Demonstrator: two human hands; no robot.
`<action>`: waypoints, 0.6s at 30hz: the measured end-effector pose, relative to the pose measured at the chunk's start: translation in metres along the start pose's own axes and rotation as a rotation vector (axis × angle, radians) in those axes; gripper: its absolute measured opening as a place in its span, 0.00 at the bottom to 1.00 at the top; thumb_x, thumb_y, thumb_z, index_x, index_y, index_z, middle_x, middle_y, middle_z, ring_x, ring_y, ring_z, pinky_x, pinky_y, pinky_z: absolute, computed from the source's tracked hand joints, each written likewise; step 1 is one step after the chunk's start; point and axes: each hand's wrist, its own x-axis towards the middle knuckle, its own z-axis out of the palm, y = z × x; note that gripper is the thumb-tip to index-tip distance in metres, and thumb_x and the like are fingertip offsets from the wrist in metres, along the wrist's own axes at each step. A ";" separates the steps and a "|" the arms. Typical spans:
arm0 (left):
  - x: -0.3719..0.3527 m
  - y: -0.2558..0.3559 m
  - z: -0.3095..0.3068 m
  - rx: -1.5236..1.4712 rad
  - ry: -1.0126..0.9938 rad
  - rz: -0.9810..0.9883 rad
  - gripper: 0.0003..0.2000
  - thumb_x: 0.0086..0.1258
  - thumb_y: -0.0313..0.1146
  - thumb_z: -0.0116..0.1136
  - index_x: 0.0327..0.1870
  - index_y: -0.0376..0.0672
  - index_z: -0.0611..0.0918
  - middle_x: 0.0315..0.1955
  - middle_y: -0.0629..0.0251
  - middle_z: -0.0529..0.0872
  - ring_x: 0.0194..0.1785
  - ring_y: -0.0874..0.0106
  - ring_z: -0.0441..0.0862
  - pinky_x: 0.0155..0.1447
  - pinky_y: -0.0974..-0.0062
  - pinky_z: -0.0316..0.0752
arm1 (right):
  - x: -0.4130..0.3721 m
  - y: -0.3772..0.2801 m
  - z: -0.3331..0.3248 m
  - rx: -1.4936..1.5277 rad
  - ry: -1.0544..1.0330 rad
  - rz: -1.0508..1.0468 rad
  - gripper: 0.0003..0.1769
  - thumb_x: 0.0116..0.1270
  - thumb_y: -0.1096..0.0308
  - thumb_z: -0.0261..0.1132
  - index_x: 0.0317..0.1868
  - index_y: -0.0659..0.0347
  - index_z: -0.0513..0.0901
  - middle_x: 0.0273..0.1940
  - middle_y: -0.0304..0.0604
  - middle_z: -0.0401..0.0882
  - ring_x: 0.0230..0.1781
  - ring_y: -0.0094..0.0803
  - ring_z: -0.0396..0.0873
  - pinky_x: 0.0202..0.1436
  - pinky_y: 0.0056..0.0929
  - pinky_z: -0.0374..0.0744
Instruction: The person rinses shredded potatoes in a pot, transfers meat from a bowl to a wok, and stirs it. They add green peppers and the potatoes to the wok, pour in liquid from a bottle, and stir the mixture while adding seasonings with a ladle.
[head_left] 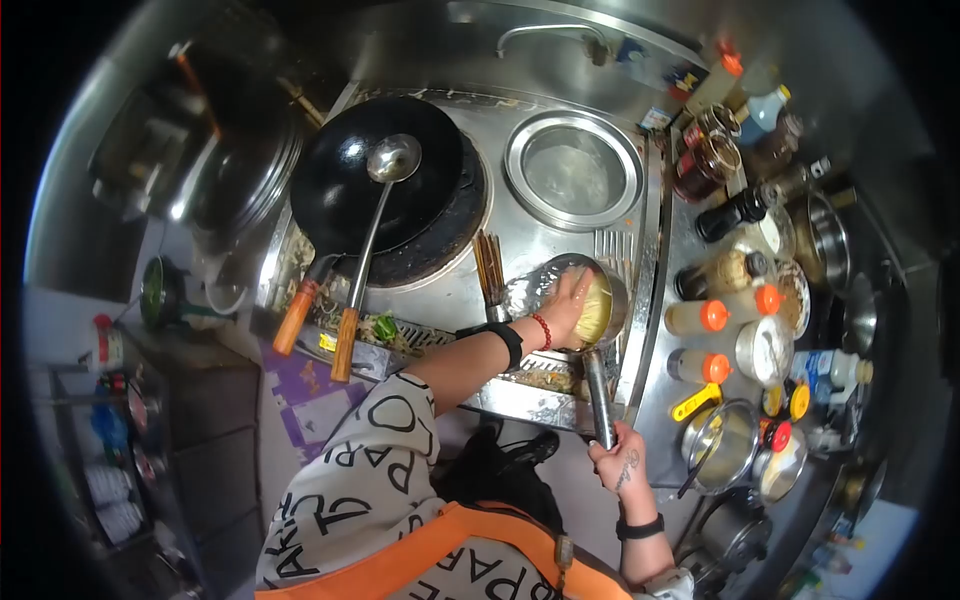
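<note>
- On the wearer's side of the metal pan (617,290), the right hand (622,458) is closed around the pan's smooth, tubular metal handle (599,398); its wrist, with a black band, comes up from the lower right.
- Over the pan, the left hand (568,308) lies palm down with its fingers extended and open, touching the thin yellow strands (597,305) inside; whether it grips any cannot be told. Its forearm reaches in from the lower left, bare past a pale, lettered sleeve (370,440), with a black band and a red beaded bracelet (541,330) at the wrist.
- Just left of the pan, a bundle of slender brown sticks (489,265) stands near the burner.
- Right of the pan, across a raised edge, are translucent squeeze bottles (697,317) with orange caps, and a flat yellow tool (697,402).
- Farther out and left of the pan, a glossy black wok (335,170) sits tilted at the burner; a round-bowled steel ladle (393,158) lies across it, its wooden grip pointing back towards the wearer.
- Beyond the pan, on the brushed steel table (520,235), a wide-rimmed round basin (633,170) holds cloudy liquid.
- Farthest beyond the pan, a thin curved metal tap (545,29) runs along the back wall.
</note>
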 end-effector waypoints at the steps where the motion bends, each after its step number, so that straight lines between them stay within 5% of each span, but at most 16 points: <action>1: 0.003 0.003 0.002 -0.049 0.133 0.085 0.61 0.33 0.33 0.76 0.68 0.31 0.42 0.64 0.35 0.47 0.66 0.39 0.49 0.69 0.55 0.52 | 0.000 -0.007 -0.010 -0.134 0.051 -0.057 0.10 0.48 0.74 0.63 0.32 0.68 0.74 0.14 0.42 0.70 0.13 0.31 0.72 0.20 0.29 0.72; 5: 0.035 0.015 0.027 -0.257 0.140 -0.163 0.45 0.49 0.29 0.62 0.66 0.27 0.48 0.65 0.32 0.43 0.67 0.35 0.43 0.71 0.48 0.42 | -0.007 -0.049 -0.041 -0.485 0.198 -0.213 0.12 0.45 0.74 0.64 0.31 0.67 0.74 0.16 0.51 0.72 0.18 0.44 0.77 0.26 0.35 0.75; 7: 0.050 0.019 0.038 -0.041 0.314 0.085 0.36 0.51 0.28 0.58 0.63 0.25 0.57 0.63 0.31 0.50 0.66 0.38 0.47 0.70 0.51 0.47 | -0.009 -0.060 -0.054 -0.643 0.256 -0.292 0.14 0.45 0.74 0.64 0.35 0.67 0.74 0.18 0.53 0.75 0.22 0.50 0.78 0.28 0.39 0.76; 10: 0.071 0.035 0.033 -0.154 0.452 0.246 0.32 0.54 0.31 0.59 0.60 0.29 0.61 0.60 0.38 0.56 0.63 0.44 0.54 0.68 0.54 0.51 | -0.017 -0.075 -0.068 -0.806 0.301 -0.342 0.14 0.45 0.74 0.64 0.33 0.66 0.71 0.19 0.54 0.75 0.24 0.53 0.78 0.30 0.43 0.76; 11: 0.077 0.040 0.027 -0.444 0.413 0.288 0.31 0.55 0.32 0.59 0.60 0.31 0.62 0.59 0.41 0.58 0.62 0.46 0.56 0.67 0.55 0.53 | -0.019 -0.078 -0.072 -0.821 0.291 -0.352 0.14 0.45 0.74 0.64 0.33 0.66 0.71 0.19 0.54 0.75 0.24 0.53 0.78 0.30 0.43 0.76; 14: 0.085 0.066 -0.004 -2.471 -0.142 0.574 0.27 0.57 0.34 0.59 0.57 0.35 0.66 0.57 0.48 0.64 0.60 0.52 0.62 0.65 0.58 0.57 | -0.028 -0.096 -0.080 -0.935 0.337 -0.342 0.15 0.44 0.75 0.63 0.35 0.66 0.71 0.20 0.55 0.76 0.23 0.53 0.78 0.29 0.43 0.76; 18: 0.081 0.088 -0.026 -2.907 -0.636 0.833 0.22 0.60 0.37 0.59 0.54 0.40 0.71 0.54 0.57 0.72 0.56 0.61 0.70 0.62 0.62 0.63 | -0.038 -0.106 -0.088 -0.967 0.404 -0.272 0.21 0.45 0.75 0.61 0.44 0.68 0.73 0.20 0.56 0.76 0.22 0.52 0.77 0.28 0.42 0.76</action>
